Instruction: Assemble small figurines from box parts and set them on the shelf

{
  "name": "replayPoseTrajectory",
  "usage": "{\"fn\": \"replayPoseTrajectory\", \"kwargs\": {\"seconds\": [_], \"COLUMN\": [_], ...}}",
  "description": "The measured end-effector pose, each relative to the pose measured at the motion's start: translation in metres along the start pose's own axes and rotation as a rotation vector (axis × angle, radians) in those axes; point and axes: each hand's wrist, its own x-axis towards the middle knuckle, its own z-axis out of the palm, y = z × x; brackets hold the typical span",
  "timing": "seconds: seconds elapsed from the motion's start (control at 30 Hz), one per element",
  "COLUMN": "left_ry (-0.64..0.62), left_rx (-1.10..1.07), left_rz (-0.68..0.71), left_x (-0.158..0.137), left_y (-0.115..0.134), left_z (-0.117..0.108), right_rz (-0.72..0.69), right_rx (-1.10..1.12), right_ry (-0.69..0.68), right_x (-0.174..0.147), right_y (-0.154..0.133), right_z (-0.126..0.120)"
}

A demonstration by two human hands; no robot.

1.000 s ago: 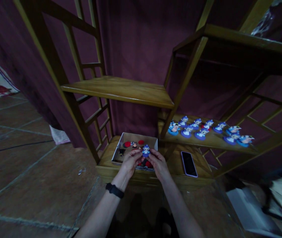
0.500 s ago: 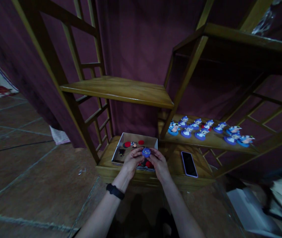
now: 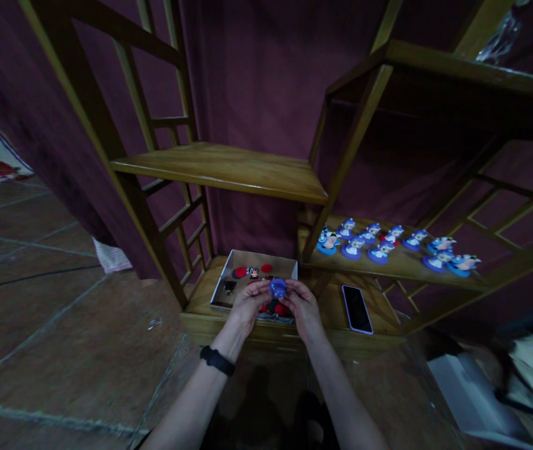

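Note:
Between the fingertips of my left hand (image 3: 250, 305) and my right hand (image 3: 302, 302) is a small purple figurine (image 3: 277, 288). Both hands are closed on it, one from each side, above the near part of an open cardboard box (image 3: 278, 261). Inside the box lie several loose pieces, among them a red disc (image 3: 266, 269), a small dark-haired figure (image 3: 253, 273) and a black piece (image 3: 229, 285). My hands hide part of the box's contents. A dark band (image 3: 218, 360) circles my left wrist.
On the shelf at right stand several purple and blue figurines (image 3: 381, 252). A phone (image 3: 357, 309) lies on the lower board beside the box. A wooden shelf (image 3: 229, 167) juts out above the box, with an upright post (image 3: 350, 156) to its right. A pale box (image 3: 477, 394) sits on the floor.
The purple figurine has turned between my fingers and shows another side. My hands have stayed nearly in place over the box.

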Motion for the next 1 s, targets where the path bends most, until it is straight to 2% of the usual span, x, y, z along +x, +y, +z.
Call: {"fn": "replayPoseTrajectory", "kwargs": {"seconds": [0.33, 0.77, 1.0], "left_ry": [0.027, -0.118, -0.054], "left_rx": [0.030, 0.090, 0.135], "left_rz": [-0.041, -0.120, -0.065], "left_x": [-0.0010, -0.0021, -0.0004], "left_y": [0.0035, 0.0000, -0.0014], "left_z": [0.0014, -0.0021, 0.0022], "right_rz": [0.035, 0.095, 0.113], "right_rx": [-0.024, 0.008, 0.094], "right_ry": [-0.015, 0.045, 0.030], "right_x": [-0.0008, 0.0051, 0.0051], "right_y": [-0.0024, 0.0022, 0.0052], "right_z": [0.0006, -0.0026, -0.0042]}}
